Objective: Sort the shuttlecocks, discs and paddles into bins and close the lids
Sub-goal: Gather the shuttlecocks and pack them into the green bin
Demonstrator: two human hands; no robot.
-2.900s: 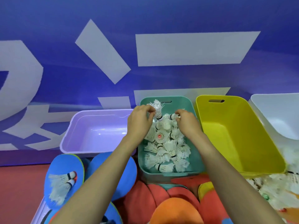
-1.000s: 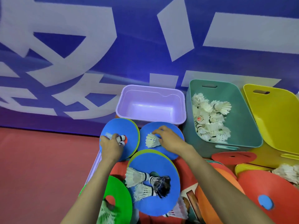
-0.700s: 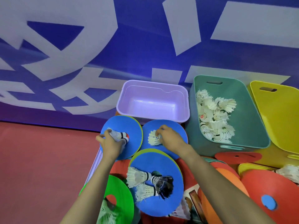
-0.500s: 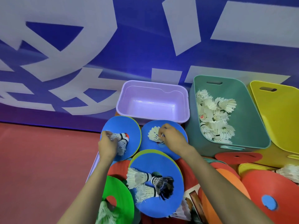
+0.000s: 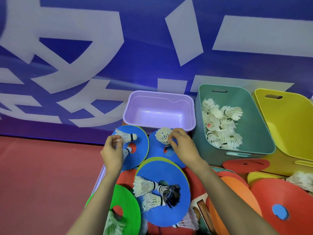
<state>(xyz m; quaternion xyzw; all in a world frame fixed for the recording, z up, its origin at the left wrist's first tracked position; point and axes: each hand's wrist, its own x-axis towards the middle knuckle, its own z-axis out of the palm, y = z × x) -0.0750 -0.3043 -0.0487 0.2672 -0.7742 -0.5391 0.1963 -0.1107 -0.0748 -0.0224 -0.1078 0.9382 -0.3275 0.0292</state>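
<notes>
Head cam is looking down at a big blue banner (image 5: 135, 48) with white shapes and a red floor (image 5: 42, 175) in front of it. Three bins sit in a row against the banner, all lidless: yellow bin (image 5: 288, 124) on the right, teal bin (image 5: 254, 116) touching it, purple bin (image 5: 159, 94) to the left of that.

Discs are heaped up in front of the bins, overlapping each other: red disc (image 5: 279, 200), orange disc (image 5: 237, 192), near blue disc (image 5: 162, 172), green disc (image 5: 125, 197), then left blue disc (image 5: 140, 138) and mid blue disc (image 5: 155, 153) right up by the purple bin.

Left hand (image 5: 112, 153) is over the left blue disc, fingers curled, pinching the feathers of shuttlecock one (image 5: 126, 136). Another shuttlecock (image 5: 127, 151) pokes out beside the palm, and I can't tell if it's held too. Right hand (image 5: 184, 146) is over the mid blue disc, pinching shuttlecock two (image 5: 162, 136) near the cork end, feathers pointing up.

A pile (image 5: 220, 126) of white shuttlecocks lies in the teal bin. A loose pair (image 5: 145, 185) lies on the near blue disc, next to a dark frayed one (image 5: 171, 194).
</notes>
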